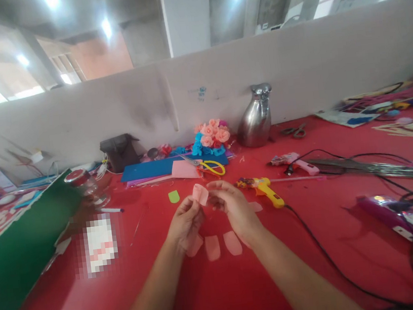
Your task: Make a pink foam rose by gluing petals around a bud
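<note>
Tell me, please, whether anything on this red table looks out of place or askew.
Nothing looks spilled. The yellow glue gun lies on its side, its black cord trailing past the right hand, which pinches a pink petal with the left hand.

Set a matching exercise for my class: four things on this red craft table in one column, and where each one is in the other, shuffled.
Things
1. pink petal
2. glue gun
3. metal jug
4. scissors

Places
A. lying on the blue sheet
B. pinched between left hand and right hand
C. lying just right of both hands
D. standing by the partition

Pairs: 1-B, 2-C, 3-D, 4-A
</note>
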{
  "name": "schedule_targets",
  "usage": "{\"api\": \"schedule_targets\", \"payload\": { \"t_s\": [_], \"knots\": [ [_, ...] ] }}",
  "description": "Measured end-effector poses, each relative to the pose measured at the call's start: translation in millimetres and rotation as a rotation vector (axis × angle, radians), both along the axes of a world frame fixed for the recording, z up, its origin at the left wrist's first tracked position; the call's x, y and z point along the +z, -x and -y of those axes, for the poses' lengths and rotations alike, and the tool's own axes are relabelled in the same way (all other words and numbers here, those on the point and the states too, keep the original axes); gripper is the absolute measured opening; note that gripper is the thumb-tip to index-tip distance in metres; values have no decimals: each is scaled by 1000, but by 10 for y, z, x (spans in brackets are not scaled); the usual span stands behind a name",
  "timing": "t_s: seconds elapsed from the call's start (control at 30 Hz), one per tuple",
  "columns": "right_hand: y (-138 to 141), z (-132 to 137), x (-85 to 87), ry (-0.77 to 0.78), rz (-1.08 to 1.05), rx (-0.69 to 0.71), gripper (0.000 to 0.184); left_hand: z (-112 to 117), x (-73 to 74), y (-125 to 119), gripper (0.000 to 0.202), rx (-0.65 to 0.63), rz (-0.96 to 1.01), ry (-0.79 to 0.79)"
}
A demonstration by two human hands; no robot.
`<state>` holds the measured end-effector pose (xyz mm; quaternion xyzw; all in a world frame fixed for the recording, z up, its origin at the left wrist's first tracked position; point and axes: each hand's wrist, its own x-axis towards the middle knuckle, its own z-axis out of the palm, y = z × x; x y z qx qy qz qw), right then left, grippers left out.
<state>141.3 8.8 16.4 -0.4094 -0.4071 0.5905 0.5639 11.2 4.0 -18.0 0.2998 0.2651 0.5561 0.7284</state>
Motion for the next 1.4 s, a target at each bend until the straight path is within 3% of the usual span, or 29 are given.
{"api": "schedule_targets", "payload": {
  "t_s": [0.13,0.2,0.57,0.97,1.4],
  "knots": [
    [-46,-17,-16,1,95,174,11,-11,-15,13,29,8,12,2],
    [-45,-11,-16,-23,113,195,11,-16,-30,20,27,11,15,-2],
    [13,24,-28,-12,174,108,16,-20,-37,43,23,46,-100,-23],
    [14,13,-70,-11,221,121,23,8,6,40,22,104,-205,-32],
    [35,20,-46,-28,221,90,20,15,13,28,14,167,-325,-81]
  ]
}}
